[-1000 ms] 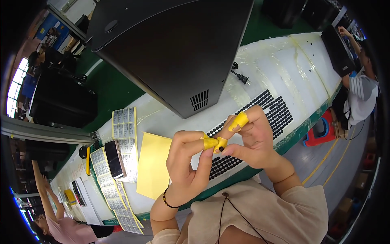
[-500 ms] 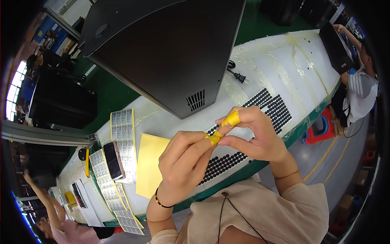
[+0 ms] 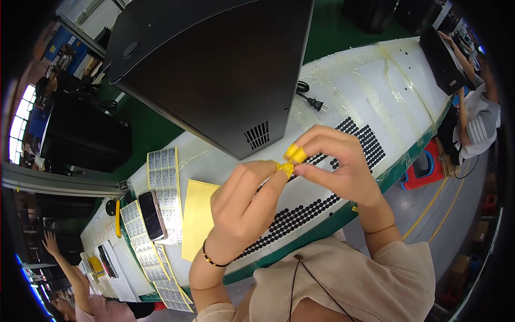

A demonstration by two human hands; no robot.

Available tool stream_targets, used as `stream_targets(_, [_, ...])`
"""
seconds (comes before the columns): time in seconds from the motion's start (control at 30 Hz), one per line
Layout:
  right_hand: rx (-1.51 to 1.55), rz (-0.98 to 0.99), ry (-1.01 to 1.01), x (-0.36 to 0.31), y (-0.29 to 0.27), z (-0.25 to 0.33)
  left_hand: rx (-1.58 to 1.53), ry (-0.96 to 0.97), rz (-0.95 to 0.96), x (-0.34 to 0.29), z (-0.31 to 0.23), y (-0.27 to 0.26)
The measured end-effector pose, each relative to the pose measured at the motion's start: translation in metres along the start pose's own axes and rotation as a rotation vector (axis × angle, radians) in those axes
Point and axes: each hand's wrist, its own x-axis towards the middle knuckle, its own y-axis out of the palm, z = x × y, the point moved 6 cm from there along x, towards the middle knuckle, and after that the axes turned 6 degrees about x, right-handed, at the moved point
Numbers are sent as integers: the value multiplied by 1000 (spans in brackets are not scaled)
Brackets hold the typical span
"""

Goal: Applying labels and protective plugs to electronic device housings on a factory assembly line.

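Yellow finger tape (image 3: 287, 169) sits farther from the beige shirt (image 3: 343, 268) than before, hands (image 3: 240, 201) together, their grip unclear.

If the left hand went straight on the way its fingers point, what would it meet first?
Most likely the yellow-taped fingertips of the right hand, just ahead of the left hand; whether they touch is hard to tell.

Counter (image 3: 370, 75): open passage, upper right of frame. Obstacles: black cabinet (image 3: 209, 70), upper centre; plug (image 3: 317, 105), beside it; black dots (image 3: 370, 146), centre right.
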Motion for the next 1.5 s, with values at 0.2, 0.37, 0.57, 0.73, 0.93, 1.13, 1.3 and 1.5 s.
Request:
stream_targets(0.2, [-374,-250,-191,9,-35,-22,294,229,-404,64,-2,-44])
stream_targets(0.37, [-568,-323,-303,15,-25,-33,355,563,-656,115,16,-52])
stream_targets(0.57, [-681,-383,-338,15,-17,-32,362,541,-653,117,12,-44])
stream_targets(0.73, [-700,-371,-331,17,-11,-27,373,514,-633,123,10,-40])
stream_targets(0.93, [-775,-394,-330,19,-6,-17,370,490,-619,126,10,-38])
stream_targets(1.13, [-837,-382,-206,24,-5,-6,387,466,-606,125,4,-40])
stream_targets(1.3, [-831,-279,-152,31,-19,-15,389,448,-600,124,9,-41])
stream_targets(1.5, [-753,-77,-238,50,-31,-19,416,440,-593,123,0,-46])
